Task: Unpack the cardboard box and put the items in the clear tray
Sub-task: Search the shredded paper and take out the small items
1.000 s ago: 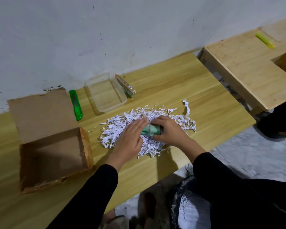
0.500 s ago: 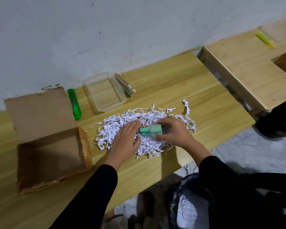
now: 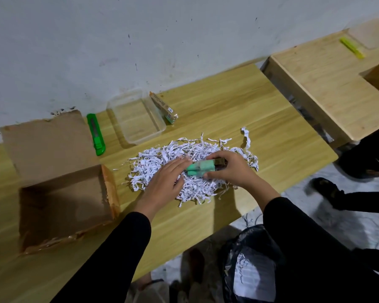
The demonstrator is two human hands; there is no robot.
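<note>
We see one mint-green item (image 3: 200, 168), made of what looks like two rolls side by side, lying on one heap of white shredded paper (image 3: 160, 158) in the middle of the table (image 3: 239, 101). The right hand (image 3: 232, 169) has its fingers closed around the right end of this item, with the thumb below and the other fingers above; a dark part of the item shows just under these fingers. The left hand (image 3: 164, 182) is flat and open, palm down on the paper, and its fingertips (image 3: 185, 160) touch the left end of the green item; it grips nothing.

Behind the heap stands one clear tray (image 3: 138, 139), and we see nothing in it. One small brown packet (image 3: 164, 107) leans against its right wall, outside the tray. Just left of the tray lies one green utility knife (image 3: 96, 134). Further left is one cardboard box (image 3: 59, 193), open, with its flap laid back toward the wall; its inside looks bare.

To the right, a second wooden table (image 3: 322, 84) carries one yellow-green marker (image 3: 352, 47).
</note>
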